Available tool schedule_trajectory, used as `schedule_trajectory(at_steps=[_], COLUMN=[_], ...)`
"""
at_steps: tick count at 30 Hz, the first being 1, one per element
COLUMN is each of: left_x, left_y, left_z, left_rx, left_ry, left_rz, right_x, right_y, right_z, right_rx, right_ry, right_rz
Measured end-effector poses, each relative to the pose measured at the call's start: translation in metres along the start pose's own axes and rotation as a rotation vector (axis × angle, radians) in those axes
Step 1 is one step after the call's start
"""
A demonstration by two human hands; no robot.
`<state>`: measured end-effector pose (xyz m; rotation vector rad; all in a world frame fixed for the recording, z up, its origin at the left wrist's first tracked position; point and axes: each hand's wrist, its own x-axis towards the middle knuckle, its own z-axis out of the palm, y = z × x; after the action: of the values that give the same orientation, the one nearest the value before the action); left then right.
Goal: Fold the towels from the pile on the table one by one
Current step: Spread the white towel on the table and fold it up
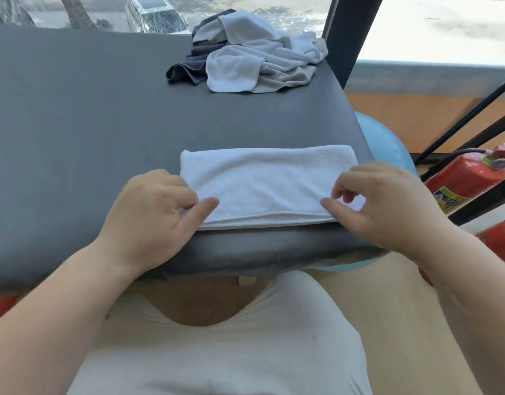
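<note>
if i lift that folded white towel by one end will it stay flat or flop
Probably flops: the folded white towel looks like soft terry, like the crumpled ones in the pile. Its stacked layers at the near edge could slide apart. It looks thin, so likely light.

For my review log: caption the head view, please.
Left hand and right hand pinch the folded white towel on the grey table; unfolded towel pile behind.

**A therapy or fitness room at street level**

A grey padded treatment table (74, 138) fills the view, with a heap of small towels (254, 52) at its far right corner. A pale blue exercise ball (385, 143) sits beside the table's right edge. Red fire extinguishers (467, 178) stand on the wooden floor (373, 295), and a big window (445, 24) shows parked cars (157, 17).
</note>
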<state>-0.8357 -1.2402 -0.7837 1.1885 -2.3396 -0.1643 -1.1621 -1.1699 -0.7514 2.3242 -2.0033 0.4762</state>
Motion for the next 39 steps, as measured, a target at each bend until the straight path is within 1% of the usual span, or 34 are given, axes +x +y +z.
schedule_trajectory(at_steps=[2, 3, 4, 5, 7, 8, 9, 10, 14, 17, 20, 22, 25, 27, 29, 31, 32, 34, 36, 39], left_x=[0.02, 0.031, 0.041, 0.049, 0.055, 0.052, 0.049, 0.043, 0.027, 0.026, 0.027, 0.027, 0.028, 0.027, 0.027, 0.027, 0.027, 0.028, 0.029, 0.03], left_y=[0.008, 0.012, 0.017, 0.022, 0.028, 0.029, 0.029, 0.028, 0.026, 0.026, 0.024, 0.023, 0.022, 0.022, 0.022, 0.023, 0.023, 0.024, 0.023, 0.023], left_z=[0.005, 0.009, 0.014, 0.019, 0.033, 0.039, 0.043, 0.045, 0.046, 0.051, 0.056, 0.057, 0.058, 0.057, 0.057, 0.056, 0.056, 0.056, 0.056, 0.055], left_rx=[0.043, 0.077, 0.122, 0.162, 0.232, 0.266, 0.284, 0.287, 0.309, 0.309, 0.304, 0.3, 0.285, 0.279, 0.281, 0.291, 0.294, 0.305, 0.324, 0.329], left_ry=[0.113, 0.135, 0.094, -0.025, -0.302, -0.399, -0.456, -0.472, -0.462, -0.436, -0.426, -0.42, -0.426, -0.424, -0.424, -0.428, -0.43, -0.436, -0.445, -0.454], left_rz=[-0.054, -0.082, -0.113, -0.158, -0.237, -0.246, -0.247, -0.254, -0.303, -0.306, -0.317, -0.317, -0.32, -0.318, -0.316, -0.318, -0.319, -0.319, -0.313, -0.308], right_x=[0.026, 0.041, 0.056, 0.068, 0.081, 0.081, 0.077, 0.07, 0.041, 0.033, 0.033, 0.034, 0.038, 0.044, 0.053, 0.063, 0.067, 0.069, 0.064, 0.051], right_y=[-0.02, -0.029, -0.036, -0.043, -0.051, -0.053, -0.053, -0.052, -0.046, -0.039, -0.029, -0.021, -0.006, -0.001, -0.011, -0.035, -0.047, -0.062, -0.06, -0.042], right_z=[0.001, 0.007, 0.015, 0.025, 0.049, 0.06, 0.068, 0.073, 0.072, 0.068, 0.067, 0.065, 0.058, 0.05, 0.046, 0.051, 0.056, 0.071, 0.081, 0.078], right_rx=[0.038, 0.041, 0.019, -0.02, -0.085, -0.102, -0.11, -0.105, -0.108, -0.11, -0.112, -0.102, -0.08, -0.128, -0.191, -0.194, -0.172, -0.122, -0.083, -0.101], right_ry=[0.125, 0.14, 0.109, 0.024, -0.229, -0.324, -0.377, -0.387, -0.379, -0.394, -0.399, -0.404, -0.44, -0.453, -0.375, -0.26, -0.24, -0.284, -0.337, -0.355], right_rz=[0.03, 0.048, 0.066, 0.082, 0.097, 0.096, 0.097, 0.102, 0.147, 0.238, 0.339, 0.371, 0.454, 0.5, 0.46, 0.316, 0.234, 0.134, 0.15, 0.226])
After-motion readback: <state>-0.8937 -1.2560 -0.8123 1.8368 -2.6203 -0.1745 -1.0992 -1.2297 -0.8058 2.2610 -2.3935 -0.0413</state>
